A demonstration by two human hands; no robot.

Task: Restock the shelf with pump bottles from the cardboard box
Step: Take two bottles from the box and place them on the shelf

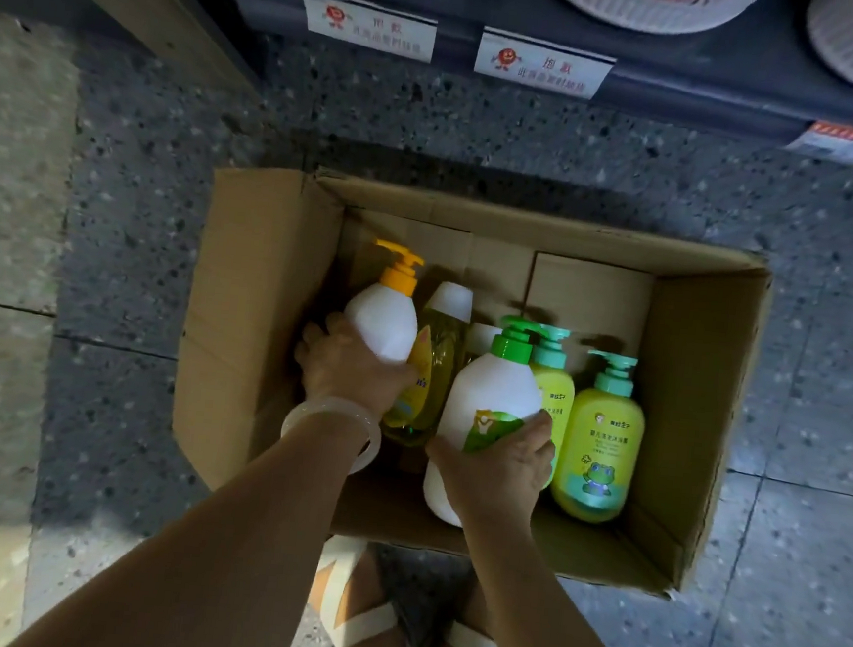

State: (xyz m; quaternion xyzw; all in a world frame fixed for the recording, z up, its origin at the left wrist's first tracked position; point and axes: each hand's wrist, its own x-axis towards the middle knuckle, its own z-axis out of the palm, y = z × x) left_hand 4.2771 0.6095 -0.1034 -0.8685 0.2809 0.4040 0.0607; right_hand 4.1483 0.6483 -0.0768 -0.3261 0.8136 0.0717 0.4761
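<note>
An open cardboard box [688, 377] sits on the floor below me. My left hand [348, 368] grips a white pump bottle with an orange pump [384, 314] at the box's left side. My right hand [499, 469] grips a white pump bottle with a green pump [490, 396] in the middle. A lime-green bottle with a frog label and teal pump [600, 441] stands to the right; another like it [555, 386] stands behind the white one. A yellow clear bottle with a white cap [438, 345] stands between my hands.
A dark shelf edge [693, 83] with white price labels [542, 62] runs along the top; white baskets [648, 2] sit on it. Speckled stone floor [784, 509] surrounds the box. A wooden edge [132, 3] is at upper left. My feet in sandals [377, 623] are below the box.
</note>
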